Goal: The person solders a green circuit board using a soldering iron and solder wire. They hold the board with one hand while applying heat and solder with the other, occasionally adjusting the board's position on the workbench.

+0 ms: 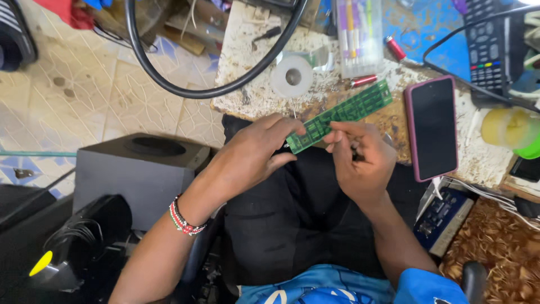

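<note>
Two hands hold a long green circuit board point(337, 116) over the lap, at the counter point(247, 90) edge. Left hand point(253, 155), at nine o'clock, pinches the board's lower end; right hand point(363, 160), at three o'clock, closes its grip on the middle. A phone point(432, 128) lies further right.

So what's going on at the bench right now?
A seated person holds a long green circuit board in both hands over their lap at the edge of a worn workbench. The left hand grips its near end; the right hand pinches it beside that. A phone and a tape roll lie on the bench.
</note>
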